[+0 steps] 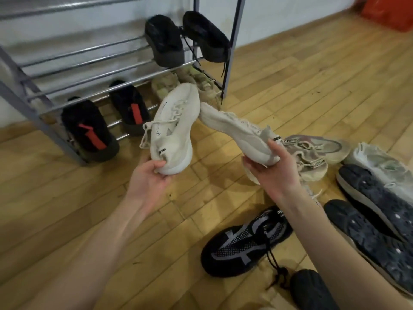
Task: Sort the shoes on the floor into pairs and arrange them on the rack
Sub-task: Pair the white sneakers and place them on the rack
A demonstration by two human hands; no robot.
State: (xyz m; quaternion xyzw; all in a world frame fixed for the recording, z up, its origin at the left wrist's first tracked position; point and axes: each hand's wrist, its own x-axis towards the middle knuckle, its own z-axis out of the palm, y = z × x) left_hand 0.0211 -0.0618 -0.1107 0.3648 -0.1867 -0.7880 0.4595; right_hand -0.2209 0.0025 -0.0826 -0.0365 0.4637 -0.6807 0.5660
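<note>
I hold two matching white knit sneakers in the air in front of the metal shoe rack [89, 61]. My left hand [148, 179] grips the heel of one white sneaker [175, 124], toe up toward the rack. My right hand [271, 168] grips the heel of the other white sneaker [237, 130], its toe pointing left and touching the first. On the rack stand a black pair [164, 41] on a middle shelf, a black pair with red tags [89, 128] on the bottom shelf, and a beige pair [164, 86] beside it.
On the wooden floor at the right lie a beige-and-grey sneaker [317, 148], a pale green-white sneaker [375, 159], two black shoes sole-up [380, 220], a black-and-grey mesh sneaker [243, 242] and another dark shoe [310, 289]. A red box [388, 12] sits at the far right.
</note>
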